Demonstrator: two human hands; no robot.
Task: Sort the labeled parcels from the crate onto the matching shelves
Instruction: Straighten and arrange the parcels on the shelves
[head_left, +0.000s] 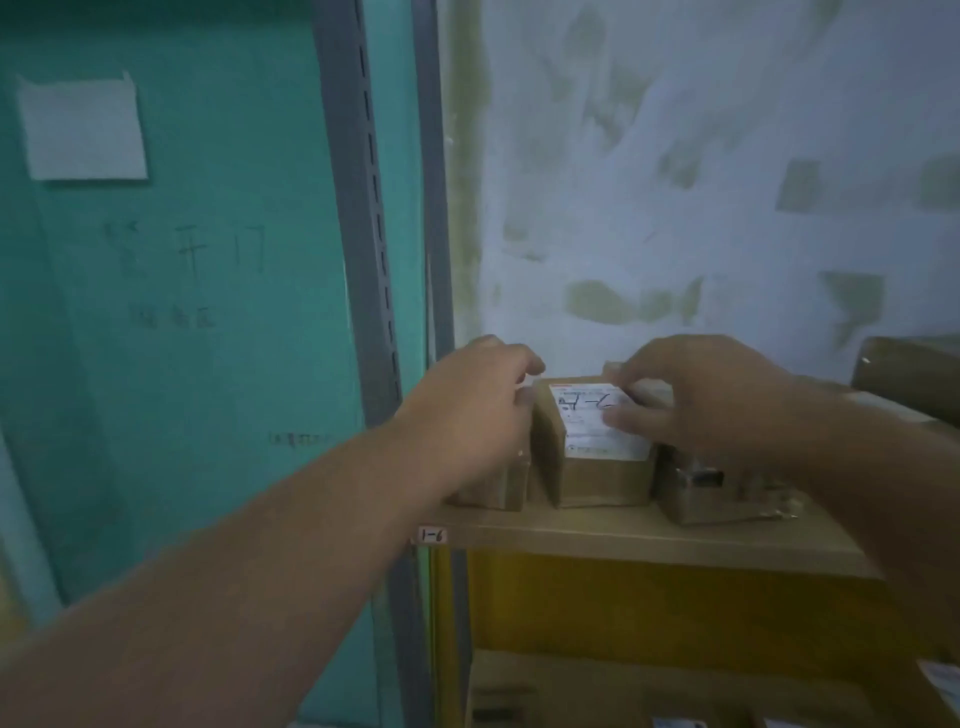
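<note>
Parcel (597, 447) on the shelf (649, 538) between both hands

The shelf, tagged "1-6" (432, 535) on its front edge, carries three brown boxes in a row: the white-labeled parcel in the middle, a box (498, 488) just left of it, a taped box (722, 493) just right. The right hand (711, 400) pinches the parcel's top right edge, fingertips on its label (597, 421). The left hand (478, 410) curls over the left box, fingertips touching the parcel's upper left corner; whether it grips anything cannot be told
</note>
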